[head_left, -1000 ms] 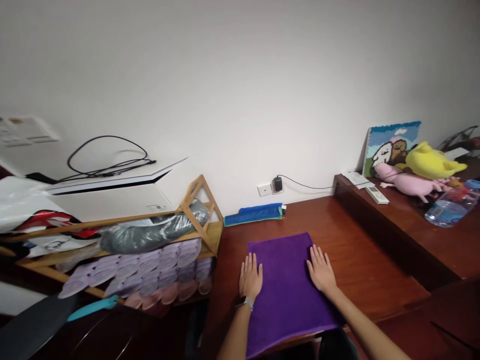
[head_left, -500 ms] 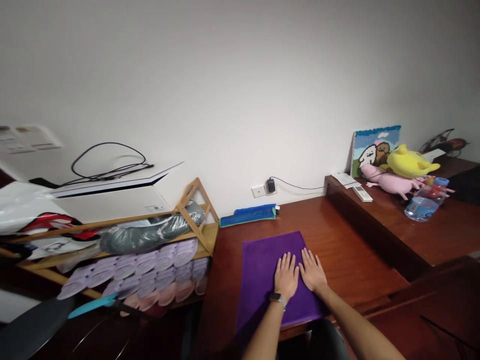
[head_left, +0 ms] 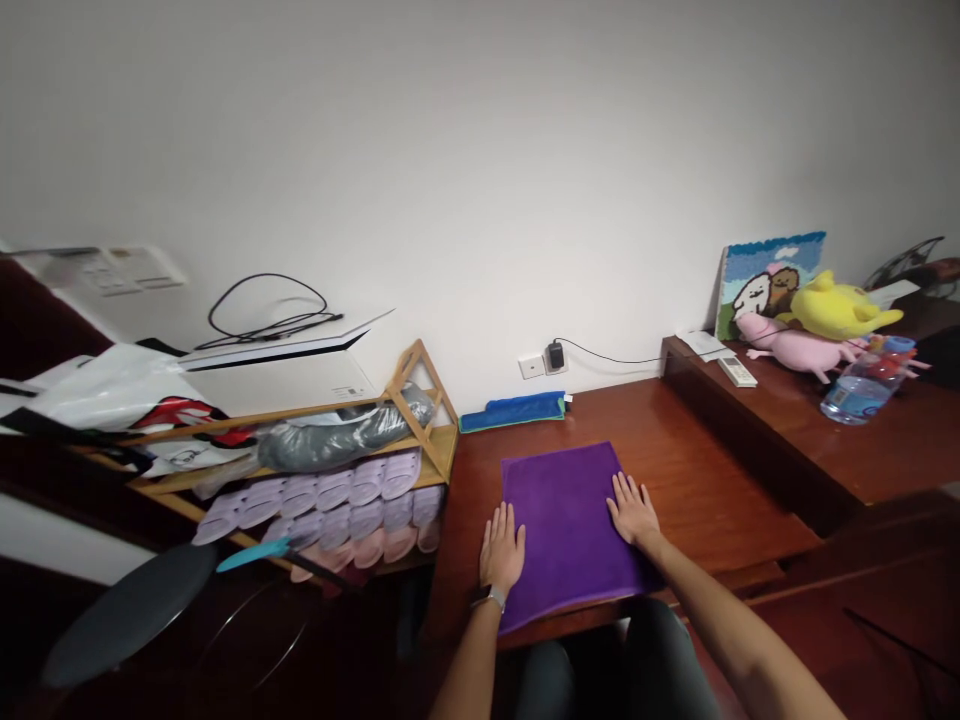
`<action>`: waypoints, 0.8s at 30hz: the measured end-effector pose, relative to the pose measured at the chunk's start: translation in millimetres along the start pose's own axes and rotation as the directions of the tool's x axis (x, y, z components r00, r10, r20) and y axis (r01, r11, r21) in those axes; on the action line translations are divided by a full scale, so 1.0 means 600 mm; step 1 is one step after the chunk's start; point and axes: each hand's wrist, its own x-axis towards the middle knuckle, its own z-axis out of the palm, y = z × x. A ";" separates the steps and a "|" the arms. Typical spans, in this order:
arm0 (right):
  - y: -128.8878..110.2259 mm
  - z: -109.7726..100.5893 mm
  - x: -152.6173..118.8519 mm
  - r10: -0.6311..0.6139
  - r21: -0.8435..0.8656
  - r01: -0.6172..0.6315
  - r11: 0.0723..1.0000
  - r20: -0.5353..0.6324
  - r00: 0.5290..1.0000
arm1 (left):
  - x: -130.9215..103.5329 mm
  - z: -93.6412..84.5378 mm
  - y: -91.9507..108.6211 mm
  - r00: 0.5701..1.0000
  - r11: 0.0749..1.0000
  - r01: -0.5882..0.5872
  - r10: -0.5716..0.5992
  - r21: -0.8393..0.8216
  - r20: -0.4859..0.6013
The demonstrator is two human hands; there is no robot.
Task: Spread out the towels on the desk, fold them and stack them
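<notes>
A purple cloth [head_left: 566,530] lies spread flat on the reddish-brown wooden desk [head_left: 705,480], its near edge close to the desk's front. My left hand [head_left: 502,548], with a watch [head_left: 489,597] at the wrist, rests flat on the cloth's left edge, fingers stretched out. On the opposite edge my right hand [head_left: 634,508] lies palm down with its fingers a little apart. Neither hand grips anything. Against the wall behind sits a folded blue cloth [head_left: 517,409] with green trim.
Left of the desk stands a wooden rack [head_left: 442,450] with lilac slippers [head_left: 337,490] and a white box [head_left: 285,380]. A raised desk section [head_left: 825,450] on the right bears a water bottle [head_left: 862,390], plush toys [head_left: 840,305] and a remote [head_left: 737,372]. A charger [head_left: 555,355] is plugged in.
My hands have moved apart from the cloth's middle and right, the left one across to the left edge. The cloth stays flat. The view has shifted slightly left.
</notes>
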 end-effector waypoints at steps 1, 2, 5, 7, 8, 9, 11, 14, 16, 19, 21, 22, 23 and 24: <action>0.000 0.001 -0.011 0.004 -0.003 -0.004 1.000 -0.021 1.000 | 0.001 0.000 0.007 1.000 1.000 -0.001 0.001 -0.006 -0.005; 0.001 0.005 -0.024 0.000 -0.002 0.000 1.000 -0.053 0.999 | 0.002 0.000 0.012 1.000 1.000 -0.003 0.003 -0.012 -0.010; 0.009 0.025 -0.070 -0.040 0.007 0.041 0.999 -0.102 0.994 | 0.005 -0.004 0.014 1.000 1.000 0.000 -0.001 -0.024 -0.028; 0.016 0.036 -0.096 -0.051 0.013 0.052 0.999 -0.068 0.996 | 0.004 -0.012 0.008 0.999 1.000 0.000 -0.001 -0.018 -0.045; 0.018 0.038 -0.104 -0.047 0.015 0.048 0.999 -0.047 0.998 | 0.003 -0.018 0.006 0.999 1.000 -0.008 0.007 -0.011 -0.054; 0.019 0.038 -0.110 -0.044 0.016 0.044 0.999 -0.032 0.999 | 0.002 -0.025 0.006 0.998 1.000 -0.024 0.024 -0.003 -0.060; 0.018 0.034 -0.115 -0.041 0.020 0.042 0.999 -0.023 0.999 | -0.002 -0.037 0.022 0.994 0.997 -0.077 0.077 0.006 -0.071; 0.014 0.023 -0.114 -0.042 0.033 0.042 0.999 -0.018 0.999 | -0.009 -0.041 0.096 0.977 0.980 -0.196 0.194 -0.024 -0.087; 0.013 0.017 -0.114 -0.044 0.036 0.044 0.998 -0.018 0.999 | -0.015 -0.032 0.170 0.957 0.956 -0.282 0.275 -0.081 -0.091; 0.013 0.013 -0.116 -0.046 0.034 0.046 0.998 -0.016 0.999 | -0.024 -0.011 0.262 0.939 0.923 -0.345 0.341 -0.173 -0.050; 0.013 0.013 -0.117 -0.045 0.032 0.045 0.998 -0.017 0.999 | -0.031 -0.002 0.273 0.942 0.923 -0.331 0.337 -0.198 -0.002; 0.014 0.014 -0.118 -0.045 0.031 0.046 0.998 -0.019 0.999 | -0.034 -0.001 0.259 0.947 0.930 -0.311 0.322 -0.194 0.023; 0.014 0.014 -0.118 -0.046 0.031 0.047 0.998 -0.021 0.999 | -0.038 -0.001 0.235 0.955 0.943 -0.282 0.294 -0.178 0.046; 0.015 0.015 -0.118 -0.047 0.031 0.048 0.998 -0.023 0.999 | -0.043 -0.003 0.202 0.965 0.958 -0.242 0.254 -0.152 0.063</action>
